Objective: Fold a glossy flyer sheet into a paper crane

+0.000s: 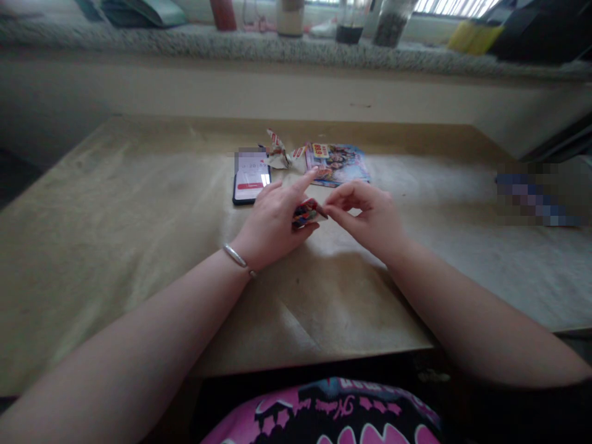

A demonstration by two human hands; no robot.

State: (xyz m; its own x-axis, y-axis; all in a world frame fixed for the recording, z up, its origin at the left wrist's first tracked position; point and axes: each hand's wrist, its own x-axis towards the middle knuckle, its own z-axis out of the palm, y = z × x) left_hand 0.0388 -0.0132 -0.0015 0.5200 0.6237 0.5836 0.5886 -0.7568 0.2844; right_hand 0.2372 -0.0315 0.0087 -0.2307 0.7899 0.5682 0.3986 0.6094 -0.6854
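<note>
A small piece of colourful printed paper (303, 214) is in my left hand (277, 213), low over the table. The thumb lies on its near side and the fingers reach over its far side, with the index finger stretched forward. My right hand (365, 213) pinches the paper's right end between thumb and index finger. Part of the paper is hidden under the left fingers, so its full shape does not show. Just beyond the hands lie a phone (250, 185) with a timer on its screen, a folded paper shape (283, 157) and a printed leaflet (346, 166).
A tan cover (139, 246) lies over the table. At the right edge rests a blurred bluish item (531, 200). Behind the table, a speckled stone sill (231, 44) holds several jars, a red container (223, 13) and a yellow item (474, 37).
</note>
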